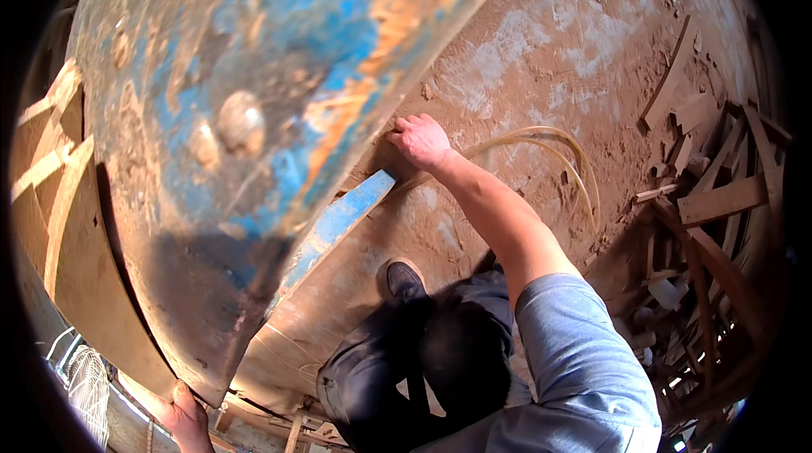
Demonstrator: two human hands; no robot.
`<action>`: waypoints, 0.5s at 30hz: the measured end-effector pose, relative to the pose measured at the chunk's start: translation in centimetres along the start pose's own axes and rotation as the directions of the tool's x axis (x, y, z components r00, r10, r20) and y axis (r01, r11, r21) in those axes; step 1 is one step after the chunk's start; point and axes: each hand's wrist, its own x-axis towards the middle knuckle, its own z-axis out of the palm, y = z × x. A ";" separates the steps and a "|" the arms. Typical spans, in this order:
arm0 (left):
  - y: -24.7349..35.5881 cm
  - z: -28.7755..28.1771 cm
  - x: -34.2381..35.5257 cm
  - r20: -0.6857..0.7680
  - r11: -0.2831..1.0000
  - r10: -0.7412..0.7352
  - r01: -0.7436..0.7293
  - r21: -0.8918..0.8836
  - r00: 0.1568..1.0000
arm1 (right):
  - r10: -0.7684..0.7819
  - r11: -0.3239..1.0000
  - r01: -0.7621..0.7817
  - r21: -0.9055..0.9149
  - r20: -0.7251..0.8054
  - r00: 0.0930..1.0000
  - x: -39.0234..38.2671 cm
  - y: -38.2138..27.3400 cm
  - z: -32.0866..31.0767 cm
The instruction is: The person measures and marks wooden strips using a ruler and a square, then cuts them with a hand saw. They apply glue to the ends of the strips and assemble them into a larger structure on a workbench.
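Note:
A large worn metal machine plate [254, 55] with chipped blue paint and rounded bolt heads fills the upper left, close to me. At its lower left edge lies a wide, curved wooden board [106, 309]. My left hand [186, 419] is closed on the lower end of this board, thumb on top; its fingers are partly hidden. My right hand [421, 142] reaches past the plate's right edge, its fingers curled just beyond the end of a blue-painted metal bar [347, 212]. What those fingers hold, if anything, is hidden.
A clear yellowish hose [584, 167] loops over the dusty floor [507, 72] right of my right hand. Wood offcuts [723, 199] pile up at the right. Pale wooden strips [63, 174] stand at the left, above a white wire guard [87, 389]. My shoe [406, 280] is below the bar.

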 end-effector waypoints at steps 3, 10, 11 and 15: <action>1.4 0.6 0.7 -0.043 0.995 0.042 -0.038 0.091 0.998 | -0.106 0.993 0.107 -0.055 0.023 0.994 0.6 0.2 0.3; 4.5 1.0 3.4 -0.105 0.983 0.128 -0.113 0.144 0.986 | 0.110 0.991 -0.111 0.074 0.012 0.994 -1.6 -0.6 -0.2; 5.0 0.9 3.5 -0.107 0.975 0.140 -0.119 0.185 0.984 | 0.231 0.963 -0.232 0.137 0.025 0.973 -2.6 -1.2 -1.4; 4.5 0.6 2.9 -0.027 0.972 0.095 -0.087 0.216 0.995 | 0.584 0.659 -0.438 0.611 -0.048 0.810 -9.1 -5.0 -9.1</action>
